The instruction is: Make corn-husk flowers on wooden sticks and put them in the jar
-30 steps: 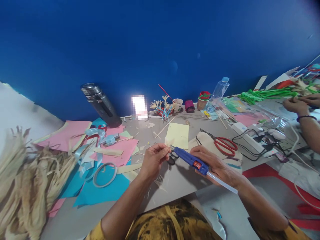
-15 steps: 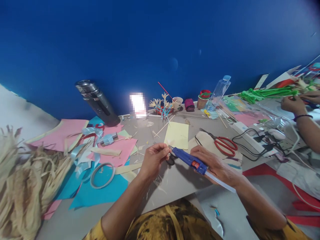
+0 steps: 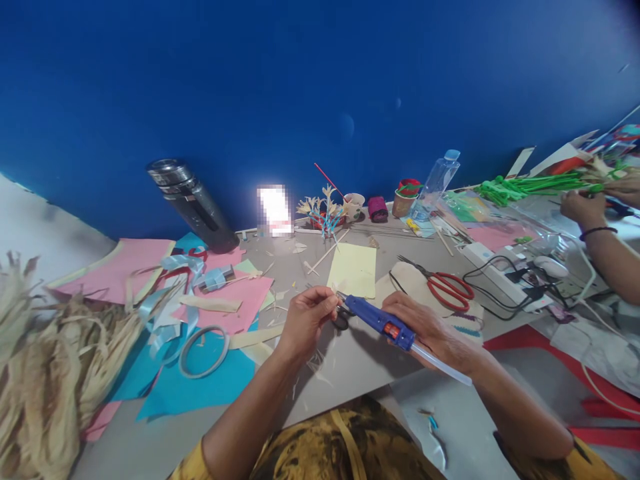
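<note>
My right hand [image 3: 413, 323] is wrapped round a blue glue gun [image 3: 373, 317], with a long clear glue stick [image 3: 443, 367] poking out of its back end. The gun's nozzle points left, right at the fingertips of my left hand [image 3: 313, 313]. Those fingers are pinched together; what is between them is too small to make out. Dark scissor handles [image 3: 342, 320] show on the table just below the nozzle. Behind both hands lies a pale yellow sheet [image 3: 353, 267]. Red-handled scissors [image 3: 450, 290] rest on a beige cloth beyond my right hand.
Dried corn husks [image 3: 55, 380], coloured paper [image 3: 200, 383] and a tape ring [image 3: 204, 352] spread over the left side. A dark flask [image 3: 193, 207] and husk flowers [image 3: 325, 213] stand by the wall. Right, a power strip [image 3: 505, 277] with cables lies near another person's hand [image 3: 585, 210].
My hands and the glue gun keep almost the same position. The view has shifted very slightly, and the other person's hands at the right have moved a little.
</note>
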